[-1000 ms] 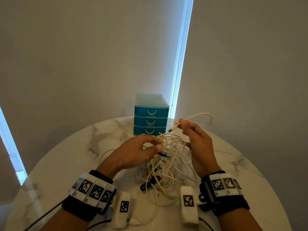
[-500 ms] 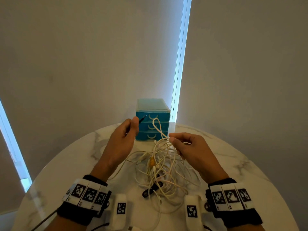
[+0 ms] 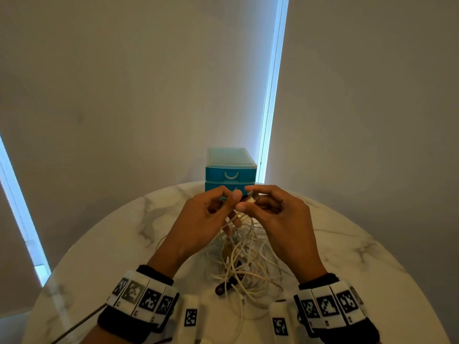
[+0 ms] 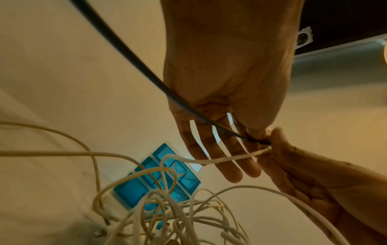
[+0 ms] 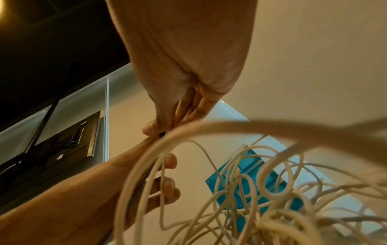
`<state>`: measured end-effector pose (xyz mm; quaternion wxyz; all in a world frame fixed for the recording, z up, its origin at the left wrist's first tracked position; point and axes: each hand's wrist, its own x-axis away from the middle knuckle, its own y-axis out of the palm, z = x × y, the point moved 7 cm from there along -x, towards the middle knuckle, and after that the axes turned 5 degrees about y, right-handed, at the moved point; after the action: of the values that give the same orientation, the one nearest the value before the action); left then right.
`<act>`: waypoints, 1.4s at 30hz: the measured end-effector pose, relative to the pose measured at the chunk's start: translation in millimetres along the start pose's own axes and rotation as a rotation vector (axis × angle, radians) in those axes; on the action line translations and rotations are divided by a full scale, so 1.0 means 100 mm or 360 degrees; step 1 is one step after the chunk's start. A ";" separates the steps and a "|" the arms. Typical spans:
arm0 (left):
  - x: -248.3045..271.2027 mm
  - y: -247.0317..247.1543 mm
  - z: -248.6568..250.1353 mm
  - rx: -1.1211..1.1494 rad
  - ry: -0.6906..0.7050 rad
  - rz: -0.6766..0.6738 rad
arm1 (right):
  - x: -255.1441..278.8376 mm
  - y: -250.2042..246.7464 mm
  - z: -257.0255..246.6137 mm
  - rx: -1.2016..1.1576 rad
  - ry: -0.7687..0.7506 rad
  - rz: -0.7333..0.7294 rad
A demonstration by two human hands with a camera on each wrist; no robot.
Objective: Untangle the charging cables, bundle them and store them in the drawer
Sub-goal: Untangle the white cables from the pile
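Observation:
A tangle of white charging cables (image 3: 244, 256) lies on the round marble table (image 3: 104, 256). Above it my two hands meet, just in front of the blue drawer unit (image 3: 231, 170). My left hand (image 3: 232, 198) pinches the end of a thin black cable (image 4: 130, 54) between thumb and forefinger, its other fingers straight. My right hand (image 3: 249, 203) pinches the plug (image 3: 251, 199) of a white cable (image 4: 220, 159) that trails down into the tangle. The two cable ends touch between the fingertips. In the right wrist view the right hand (image 5: 159, 131) pinches above blurred white loops (image 5: 209, 132).
The drawer unit (image 4: 159, 179) stands at the table's far edge with its top drawer closed; the lower drawers are partly hidden by my hands. A small black strap (image 3: 223, 288) lies at the tangle's near side. Grey blinds hang behind the table.
My left hand, raised at the left with the black cable end, has moved right. My right hand has risen from the tangle with a white plug. The hands now meet at the middle.

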<state>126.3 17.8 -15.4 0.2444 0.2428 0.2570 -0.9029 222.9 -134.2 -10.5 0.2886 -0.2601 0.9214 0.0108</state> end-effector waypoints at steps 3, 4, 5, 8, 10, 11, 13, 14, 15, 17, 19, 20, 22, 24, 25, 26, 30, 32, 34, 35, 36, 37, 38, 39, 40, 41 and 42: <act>0.01 0.02 0.02 0.0007 0.0004 -0.0012 | 0.00 0.01 0.01 -0.0013 0.0033 0.0035; 0.01 0.02 0.03 0.0011 0.0020 -0.0015 | 0.00 0.01 0.02 -0.0050 0.0056 0.0047; 0.01 0.03 0.03 0.0010 0.0034 -0.0014 | 0.00 0.01 0.03 -0.0108 0.0082 0.0055; 0.01 0.04 0.01 -0.0041 -0.0021 -0.0049 | -0.02 -0.04 0.04 -0.0298 0.0131 0.0097; 0.00 0.04 -0.03 -0.0036 -0.0117 -0.0140 | -0.02 -0.10 0.03 -0.0357 0.0139 0.0153; -0.01 0.03 -0.04 -0.0040 -0.0129 -0.0188 | -0.03 -0.14 0.02 -0.0360 0.0133 0.0191; -0.04 -0.01 -0.02 -0.0112 -0.0054 -0.0294 | -0.03 -0.19 0.01 -0.0362 0.0111 0.0265; -0.07 -0.03 0.00 -0.0188 -0.0015 -0.0354 | -0.03 -0.21 0.01 -0.0378 0.0099 0.0298; -0.10 -0.07 0.00 -0.0299 0.0006 -0.0404 | -0.03 -0.24 0.00 -0.0412 0.0082 0.0326; -0.20 -0.20 0.01 -0.0532 -0.0008 -0.0466 | -0.04 -0.30 -0.03 -0.0520 0.0043 0.0379; -0.32 -0.35 0.04 -0.0628 -0.0028 -0.0508 | -0.05 -0.35 -0.06 -0.0646 0.0015 0.0391; -0.37 -0.41 0.06 -0.0640 -0.0058 -0.0537 | -0.05 -0.35 -0.08 -0.0707 0.0013 0.0370; -0.47 -0.50 0.05 -0.0726 -0.0164 -0.0576 | -0.04 -0.30 -0.12 -0.0817 -0.0002 0.0274; -0.56 -0.53 0.05 -0.0908 -0.0205 -0.0597 | -0.04 -0.22 -0.16 -0.0939 -0.0009 0.0125; -0.61 -0.53 0.00 -0.1024 -0.0225 -0.0625 | -0.03 -0.18 -0.17 -0.1020 0.0001 0.0049; -0.64 -0.51 -0.06 -0.1159 -0.0278 -0.0676 | -0.04 -0.15 -0.17 -0.1104 0.0025 -0.0022; -0.65 -0.31 -0.47 -0.1043 -0.0713 -0.0880 | -0.04 -0.07 -0.13 -0.1360 0.0200 -0.0219; -0.59 -0.17 -0.57 -0.0797 -0.0858 -0.0858 | -0.05 -0.04 -0.09 -0.1452 0.0301 -0.0258; -0.59 -0.11 -0.64 -0.0851 -0.0836 -0.0813 | -0.05 -0.03 -0.02 -0.1456 0.0386 -0.0264; -0.60 -0.09 -0.69 -0.0920 -0.0820 -0.0806 | -0.06 -0.02 0.00 -0.1466 0.0413 -0.0270; -0.60 -0.06 -0.69 -0.0963 -0.0812 -0.0807 | -0.06 -0.02 0.02 -0.1504 0.0439 -0.0280; -0.61 -0.05 -0.71 -0.1006 -0.0811 -0.0816 | -0.06 -0.02 0.04 -0.1571 0.0476 -0.0288; -0.62 -0.05 -0.74 -0.1036 -0.0820 -0.0801 | -0.06 -0.02 0.06 -0.1672 0.0538 -0.0284; -0.64 -0.08 -0.77 -0.1055 -0.0840 -0.0753 | -0.05 -0.01 0.11 -0.1794 0.0625 -0.0274; -0.67 -0.14 -0.77 -0.1062 -0.0849 -0.0669 | -0.05 0.01 0.15 -0.1918 0.0720 -0.0266; -0.72 -0.20 -0.75 -0.1048 -0.0822 -0.0540 | -0.04 0.03 0.20 -0.2013 0.0807 -0.0244; -0.78 -0.28 -0.71 -0.0997 -0.0763 -0.0369 | -0.04 0.05 0.27 -0.2047 0.0881 -0.0199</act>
<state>192.1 104.7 -15.3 0.2562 -0.0913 0.4809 -0.8336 237.6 -123.7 -31.1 -0.1674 -0.4248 0.7551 0.4704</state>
